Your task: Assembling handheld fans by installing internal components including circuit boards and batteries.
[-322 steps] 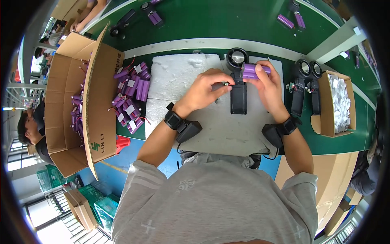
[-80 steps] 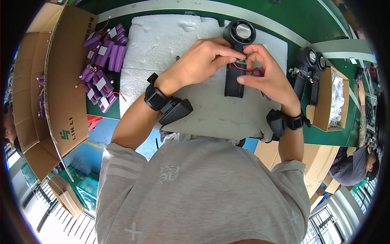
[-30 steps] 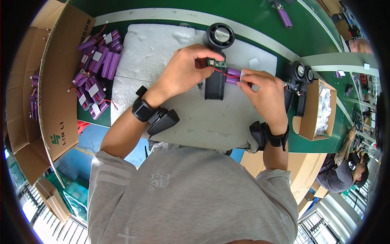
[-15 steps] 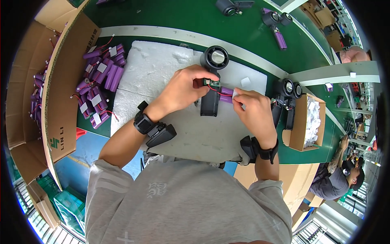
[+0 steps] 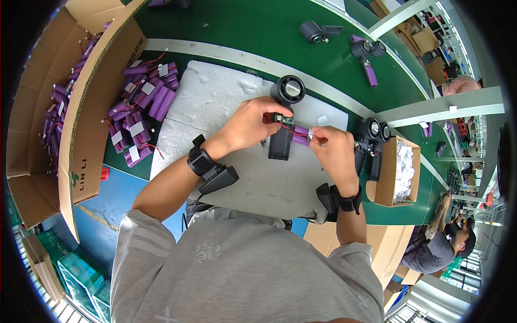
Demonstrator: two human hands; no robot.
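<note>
Battery pack, purple, is lying just right of the black fan, red wires running from it toward the circuit board on the fan. Pack is probably feeling dense for its size, stiff, a bit slick in its wrap; the sides are looking like the best hold. Wires are seeming soft and weak at the joints, so pulling there is risky. Board is looking light, thin, fragile; edges only. Right hand, right of the fan, is pinching at the pack's far end, thumb and index close together; can't tell if they are pressing a white patch or the wrap. Left hand, left of the fan, is pinching the board between index and thumb. Foam sheet is lying under the fan; spare packs are piling up well left of it, two fans standing off right.
</note>
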